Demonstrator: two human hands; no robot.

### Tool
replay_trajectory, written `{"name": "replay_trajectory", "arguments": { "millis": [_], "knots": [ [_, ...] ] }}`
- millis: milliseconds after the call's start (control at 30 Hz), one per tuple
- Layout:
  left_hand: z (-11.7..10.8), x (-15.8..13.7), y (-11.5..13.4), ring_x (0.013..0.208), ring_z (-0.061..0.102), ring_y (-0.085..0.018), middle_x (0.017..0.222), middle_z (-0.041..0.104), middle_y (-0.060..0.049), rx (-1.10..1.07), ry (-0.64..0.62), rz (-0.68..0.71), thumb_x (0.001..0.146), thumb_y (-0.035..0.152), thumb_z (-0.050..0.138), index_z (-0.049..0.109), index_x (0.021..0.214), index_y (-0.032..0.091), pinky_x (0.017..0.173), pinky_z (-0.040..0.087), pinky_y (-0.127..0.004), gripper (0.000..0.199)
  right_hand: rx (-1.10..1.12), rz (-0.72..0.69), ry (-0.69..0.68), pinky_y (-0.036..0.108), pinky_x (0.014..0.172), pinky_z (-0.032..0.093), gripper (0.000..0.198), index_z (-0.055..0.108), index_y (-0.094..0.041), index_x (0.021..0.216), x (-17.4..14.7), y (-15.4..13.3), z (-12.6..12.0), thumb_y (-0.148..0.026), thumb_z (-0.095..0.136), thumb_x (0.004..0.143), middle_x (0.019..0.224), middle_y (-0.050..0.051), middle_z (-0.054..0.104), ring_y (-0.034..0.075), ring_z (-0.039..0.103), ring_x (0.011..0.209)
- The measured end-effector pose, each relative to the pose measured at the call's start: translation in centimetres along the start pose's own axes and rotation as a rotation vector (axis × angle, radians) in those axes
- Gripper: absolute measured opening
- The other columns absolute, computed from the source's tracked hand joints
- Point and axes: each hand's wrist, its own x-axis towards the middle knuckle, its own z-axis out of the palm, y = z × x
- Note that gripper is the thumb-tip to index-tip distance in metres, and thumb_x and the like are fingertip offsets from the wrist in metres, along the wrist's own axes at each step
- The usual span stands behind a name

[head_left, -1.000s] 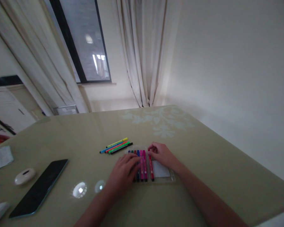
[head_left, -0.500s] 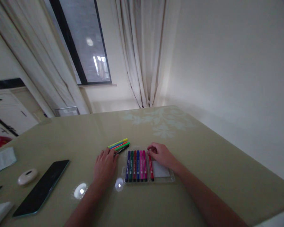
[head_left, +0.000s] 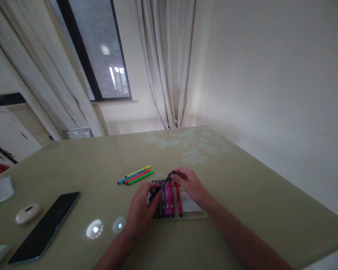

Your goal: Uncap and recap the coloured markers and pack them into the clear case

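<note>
A black marker is tilted above the clear plastic case, its upper end to the right. My left hand is closed around its lower end. The fingertips of my right hand pinch the upper end. Under the hands, several markers stand side by side in the case, among them a pink marker; my left hand covers part of this row. A red marker lies in the right section beside a white insert. Left of the case lie a yellow, a blue, an orange and a green marker.
A dark phone lies on the glossy table at the left, near a round white object and a pale cloth or paper. A wall runs along the right edge; curtains hang behind.
My left hand has moved right, carrying the black marker from the loose group to above the case. My right hand has let go of the red marker and taken the black marker's other end.
</note>
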Motion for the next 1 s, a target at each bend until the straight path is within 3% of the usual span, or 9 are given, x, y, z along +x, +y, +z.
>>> {"name": "replay_trajectory", "arguments": {
  "millis": [167, 300, 433, 667, 800, 1000],
  "knots": [
    [0.1, -0.5, 0.0, 0.096, 0.067, -0.023, 0.103, 0.071, -0.003, 0.054, -0.078, 0.048, 0.096, 0.033, 0.062, 0.063, 0.109, 0.026, 0.084, 0.056, -0.037, 0.014, 0.086, 0.018, 0.049, 0.032, 0.079, 0.054, 0.041, 0.075, -0.019, 0.103, 0.2, 0.3, -0.1, -0.056, 0.073, 0.084, 0.091, 0.005, 0.076, 0.02, 0.069, 0.084],
    [0.4, -1.1, 0.2, 0.124, 0.061, -0.028, 0.135, 0.067, -0.008, 0.162, -0.259, 0.258, 0.095, 0.037, 0.068, 0.054, 0.137, 0.028, 0.105, 0.05, -0.047, 0.045, 0.064, -0.004, 0.176, 0.03, 0.07, 0.052, 0.042, 0.076, -0.018, 0.108, 1.0, 0.4, -2.0, -0.053, 0.07, 0.085, 0.086, 0.006, 0.074, 0.019, 0.067, 0.078],
    [0.8, -1.6, 0.7, 0.133, 0.056, -0.029, 0.148, 0.06, -0.008, 0.258, -0.424, 0.387, 0.094, 0.042, 0.07, 0.043, 0.151, 0.028, 0.113, 0.044, -0.049, 0.064, 0.023, 0.04, 0.255, 0.03, 0.063, 0.05, 0.044, 0.075, -0.017, 0.107, 1.7, 1.1, -4.3, -0.051, 0.073, 0.08, 0.082, 0.007, 0.073, 0.017, 0.064, 0.069],
    [0.2, -1.5, 0.9, 0.125, 0.057, -0.033, 0.14, 0.064, -0.008, 0.363, -0.438, 0.345, 0.09, 0.041, 0.072, 0.051, 0.143, 0.026, 0.108, 0.045, -0.054, 0.059, -0.12, 0.143, 0.055, 0.026, 0.058, 0.051, 0.036, 0.074, -0.015, 0.106, 1.5, 2.5, -4.1, -0.04, 0.073, 0.081, 0.069, 0.001, 0.07, 0.014, 0.064, 0.059],
    [-0.2, -1.3, 1.1, 0.12, 0.058, -0.033, 0.135, 0.064, -0.01, 0.365, -0.428, 0.358, 0.089, 0.039, 0.071, 0.052, 0.143, 0.026, 0.106, 0.046, -0.054, 0.059, -0.128, 0.174, -0.009, 0.026, 0.059, 0.054, 0.032, 0.073, -0.015, 0.107, 1.2, 2.6, -3.3, -0.036, 0.073, 0.083, 0.073, 0.002, 0.072, 0.014, 0.066, 0.06],
    [0.2, -1.3, 1.9, 0.12, 0.057, -0.029, 0.137, 0.063, -0.008, 0.339, -0.504, 0.464, 0.093, 0.018, 0.061, 0.052, 0.142, 0.027, 0.104, 0.048, -0.049, 0.051, -0.172, 0.164, -0.045, 0.026, 0.061, 0.056, 0.026, 0.072, -0.017, 0.102, 0.8, 2.7, -2.8, -0.034, 0.075, 0.083, 0.078, 0.004, 0.074, 0.016, 0.069, 0.067]
  ]
}}
